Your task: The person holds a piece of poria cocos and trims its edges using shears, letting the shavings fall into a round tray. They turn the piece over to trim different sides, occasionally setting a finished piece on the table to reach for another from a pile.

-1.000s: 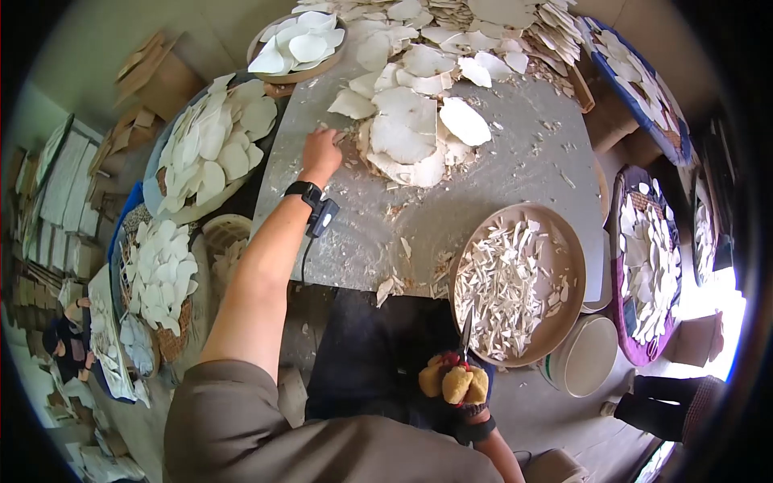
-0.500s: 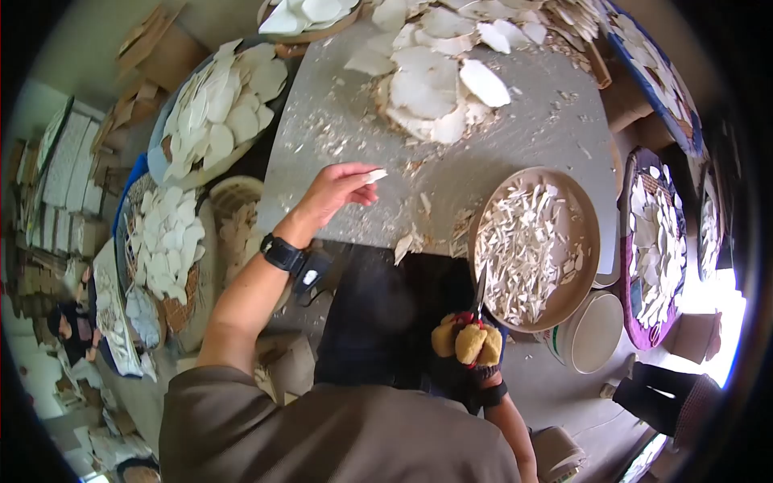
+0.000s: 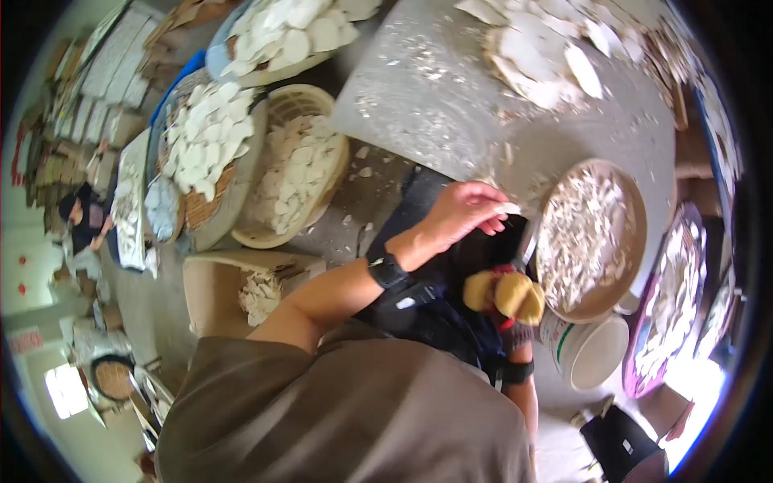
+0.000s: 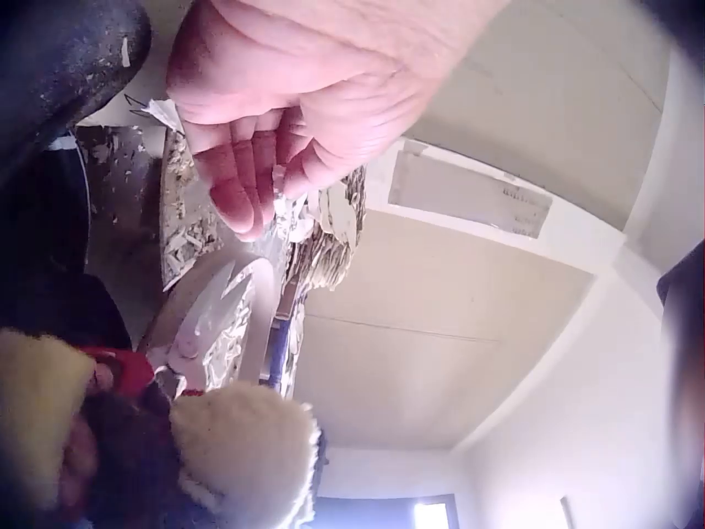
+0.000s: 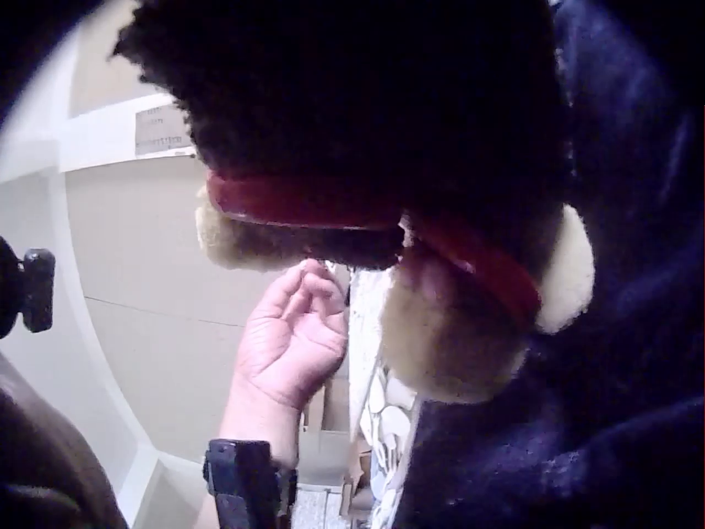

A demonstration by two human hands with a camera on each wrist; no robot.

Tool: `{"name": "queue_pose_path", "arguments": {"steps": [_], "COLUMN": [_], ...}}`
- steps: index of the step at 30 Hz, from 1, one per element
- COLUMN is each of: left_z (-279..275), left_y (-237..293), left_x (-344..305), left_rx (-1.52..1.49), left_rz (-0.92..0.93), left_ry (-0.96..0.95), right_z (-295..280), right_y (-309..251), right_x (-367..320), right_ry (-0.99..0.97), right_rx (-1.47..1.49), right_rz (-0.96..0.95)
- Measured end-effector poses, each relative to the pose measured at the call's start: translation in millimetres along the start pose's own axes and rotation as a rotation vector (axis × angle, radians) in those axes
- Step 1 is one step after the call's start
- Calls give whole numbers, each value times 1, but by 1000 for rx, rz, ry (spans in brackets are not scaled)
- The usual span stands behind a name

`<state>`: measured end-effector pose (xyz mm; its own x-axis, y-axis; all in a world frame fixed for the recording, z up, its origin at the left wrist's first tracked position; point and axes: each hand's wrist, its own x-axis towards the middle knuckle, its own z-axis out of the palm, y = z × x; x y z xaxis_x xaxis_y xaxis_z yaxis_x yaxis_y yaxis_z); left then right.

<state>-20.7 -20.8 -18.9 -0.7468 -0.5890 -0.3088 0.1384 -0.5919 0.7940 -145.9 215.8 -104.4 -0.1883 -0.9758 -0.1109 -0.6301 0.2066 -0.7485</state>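
My left hand [image 3: 460,214] pinches a small white flat piece [image 3: 508,208] between thumb and fingertips, over my lap and left of the round tray. My right hand [image 3: 518,328], in a dark covering, grips red-handled scissors [image 3: 529,241], whose blades point up toward the tray's near-left rim. Fluffy yellow padding [image 3: 520,299] bulges around the handles and hides most of the fingers. In the right wrist view the red handle [image 5: 297,204] crosses below the dark covering. The round tray [image 3: 642,241] holds many thin white cut strips [image 3: 580,233].
The grey table [image 3: 411,97] carries scattered chips and a stack of large white flat slices [image 3: 531,60]. To the left stand a yellowish basket [image 3: 326,101] of white pieces and a cardboard box [image 3: 213,294]. A white bucket [image 3: 600,350] sits below the tray. Another person [image 3: 84,217] is at far left.
My left hand has come back from the table near the slices, now carrying a small white piece toward the scissors. The head view has turned left and down. The right hand keeps its grip.
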Motion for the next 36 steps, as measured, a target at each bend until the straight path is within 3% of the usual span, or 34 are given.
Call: {"name": "queue_pose_path", "arguments": {"steps": [2,6,9,11,13,16,20,22,25,27,30,31,34,35,36], "left_z": [3,1,-4,-1,0,2,-2,-7,-8,-13,-57,-88,-169,-188,-196], "left_y": [3,5,4,1,-5,-7,-5,-4,-3,6,49,65,124,139,141], "left_x": [-4,-9,-9,-10,-9,-6,-7,-3,-9,-18,-42,-51,-77,-81,-75], "left_rx": [102,251,217,185,153,170,179,217,192,229,296,319,1113,1434,1417], "left_rz": [-24,41,31,63,112,117,73,53,38,43,40,72,200,346,306], "left_ry": [24,3,20,65,122,151,146,124,157,171,238,299,596,680,670], "right_z": [-4,20,6,6,6,-8,-4,-6,4,-7,-13,-20,2,-8,-10], "right_y": [-23,-31,-66,-65,-57,-77,-70,-69,-67,-71,-71,-70,-39,-45,-47], "right_x": [18,41,51,48,49,46,41,41,40,43,45,44,33,32,33], "right_ry": [-11,-21,-105,-43,98,154,-15,-60,6,41,-16,-17,-13,-37,-13], "right_rx": [90,1174,1850,1387,323,512,932,979,877,473,383,266,903,772,794], "right_rz": [-11,304,227,178,-215,-67,135,167,176,7,40,-28,184,122,111]}}
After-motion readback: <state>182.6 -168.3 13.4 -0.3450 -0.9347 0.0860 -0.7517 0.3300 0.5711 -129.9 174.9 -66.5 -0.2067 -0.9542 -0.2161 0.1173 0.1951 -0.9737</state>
